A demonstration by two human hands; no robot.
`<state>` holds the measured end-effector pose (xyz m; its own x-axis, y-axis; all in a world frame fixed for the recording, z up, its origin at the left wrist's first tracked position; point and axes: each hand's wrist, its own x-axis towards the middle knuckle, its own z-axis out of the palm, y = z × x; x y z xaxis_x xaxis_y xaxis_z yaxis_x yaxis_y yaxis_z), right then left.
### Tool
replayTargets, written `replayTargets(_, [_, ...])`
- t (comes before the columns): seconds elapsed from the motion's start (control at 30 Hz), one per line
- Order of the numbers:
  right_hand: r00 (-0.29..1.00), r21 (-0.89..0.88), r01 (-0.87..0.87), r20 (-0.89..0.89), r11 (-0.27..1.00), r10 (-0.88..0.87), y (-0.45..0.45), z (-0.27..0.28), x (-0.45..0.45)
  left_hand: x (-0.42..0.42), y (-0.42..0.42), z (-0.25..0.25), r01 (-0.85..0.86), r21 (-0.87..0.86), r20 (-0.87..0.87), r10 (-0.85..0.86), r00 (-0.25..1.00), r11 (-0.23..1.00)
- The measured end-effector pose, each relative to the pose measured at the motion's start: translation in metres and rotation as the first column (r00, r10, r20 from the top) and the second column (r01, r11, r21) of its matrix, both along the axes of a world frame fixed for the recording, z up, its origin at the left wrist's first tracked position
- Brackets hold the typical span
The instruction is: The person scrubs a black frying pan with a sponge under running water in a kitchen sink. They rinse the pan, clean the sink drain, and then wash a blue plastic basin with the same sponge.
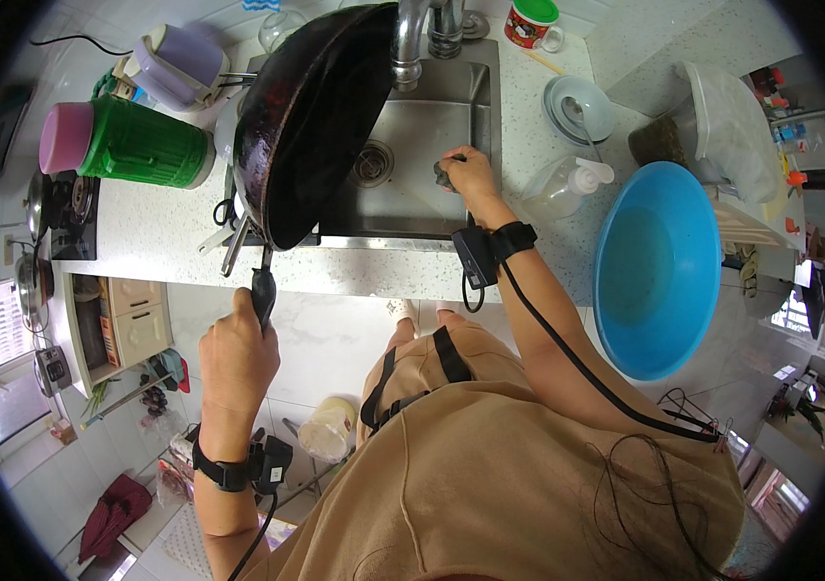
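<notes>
My left hand [242,356] is closed around the black handle of a large dark wok [318,123], which is tilted up on its side over the left part of the steel sink [427,203]. My right hand [470,174] is above the right side of the basin, with its fingers closed on a dark grey scouring pad [445,174]. The pad and the wok are apart. Behind the wok's upper rim stands a chrome faucet [407,51], and the sink drain [371,163] shows between the wok and my right hand.
Right of the sink are a pump bottle [565,187], stacked bowls with a spoon [578,109], a red mug with green lid [531,25] and a large blue basin [656,272]. To the left are a green container [147,141], a purple appliance [176,65] and a stove [75,218].
</notes>
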<state>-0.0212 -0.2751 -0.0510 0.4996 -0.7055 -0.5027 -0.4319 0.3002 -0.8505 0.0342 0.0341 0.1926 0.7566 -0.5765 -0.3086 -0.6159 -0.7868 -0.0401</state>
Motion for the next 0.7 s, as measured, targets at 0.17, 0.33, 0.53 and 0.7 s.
replayTargets(0.17, [1.000,0.008,0.007,0.002,1.000,-0.007,-0.0002,0.0002,-0.0001,-0.0001,-0.0006,0.0000,0.004,0.013,0.000,-0.004,1.000,1.000])
replayTargets(0.33, [1.000,0.003,0.007,0.014,1.000,-0.007,0.0014,0.0042,-0.0001,0.0001,-0.0018,0.0001,0.004,0.029,0.000,-0.004,1.000,1.000])
replayTargets(0.53, [1.000,0.003,0.006,0.030,1.000,-0.007,0.0027,0.0030,0.0002,-0.0001,-0.0027,0.0015,-0.003,0.029,-0.010,0.003,1.000,1.000])
replayTargets(0.7, [1.000,-0.008,-0.014,0.015,1.000,0.015,0.0035,0.0073,-0.0006,-0.0009,-0.0027,0.0026,0.002,0.029,-0.006,-0.002,1.000,1.000])
